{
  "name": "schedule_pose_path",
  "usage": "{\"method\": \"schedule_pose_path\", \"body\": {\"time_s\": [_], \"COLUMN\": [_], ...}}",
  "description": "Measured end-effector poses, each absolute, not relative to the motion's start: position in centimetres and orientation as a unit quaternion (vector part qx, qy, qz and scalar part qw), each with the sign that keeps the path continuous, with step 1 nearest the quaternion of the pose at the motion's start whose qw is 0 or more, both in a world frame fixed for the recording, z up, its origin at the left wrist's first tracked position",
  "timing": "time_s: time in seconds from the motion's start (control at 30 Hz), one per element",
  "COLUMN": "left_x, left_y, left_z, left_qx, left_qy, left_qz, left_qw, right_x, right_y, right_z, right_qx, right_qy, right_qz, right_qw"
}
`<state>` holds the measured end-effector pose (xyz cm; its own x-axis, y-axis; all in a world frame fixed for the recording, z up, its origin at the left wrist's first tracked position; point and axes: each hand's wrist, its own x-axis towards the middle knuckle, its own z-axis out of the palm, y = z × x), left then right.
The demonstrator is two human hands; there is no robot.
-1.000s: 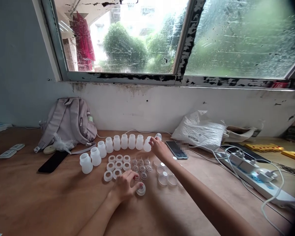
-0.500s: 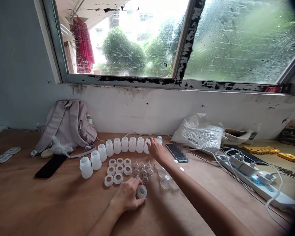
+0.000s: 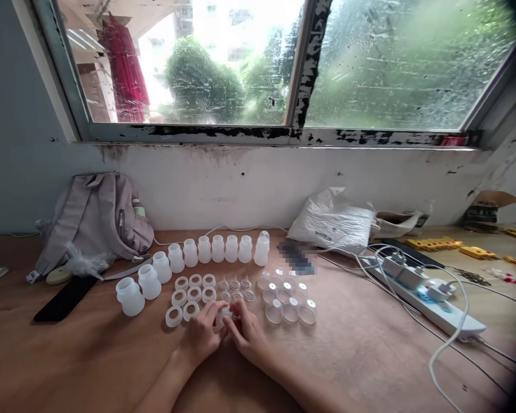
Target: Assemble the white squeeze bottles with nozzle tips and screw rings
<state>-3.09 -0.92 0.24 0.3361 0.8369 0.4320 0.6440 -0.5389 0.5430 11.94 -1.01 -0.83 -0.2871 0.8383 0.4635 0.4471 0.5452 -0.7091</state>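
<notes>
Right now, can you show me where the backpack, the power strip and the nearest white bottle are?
backpack [image 3: 95, 215], head view, on its grey front panel.
power strip [image 3: 438, 312], head view, on its white body.
nearest white bottle [image 3: 130, 297], head view, on its side wall.

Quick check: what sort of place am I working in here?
Likely a makeshift home workbench: a wooden table under a worn window, rows of small plastic bottles laid out, a backpack and power strip alongside.
</notes>
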Motion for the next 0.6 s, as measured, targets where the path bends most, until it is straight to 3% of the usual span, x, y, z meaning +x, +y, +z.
{"method": "schedule_pose_path", "body": {"time_s": [0.2,0.6], "left_x": [-3.5,-2.9], "left_y": [-1.1,-0.7], "left_z": [0.4,-0.3], "left_qx": [0.806,0.799], "left_qy": [0.445,0.430], "left_qz": [0.370,0.383], "left_qw": [0.128,0.174], "right_x": [12.3,13.3], "right_y": [-0.9,-0.7], "right_z": [0.1,-0.1], "right_qx": [-0.370,-0.373], "right_qy": [-0.754,-0.820], "right_qz": [0.327,0.215], "right_qw": [0.433,0.376]}}
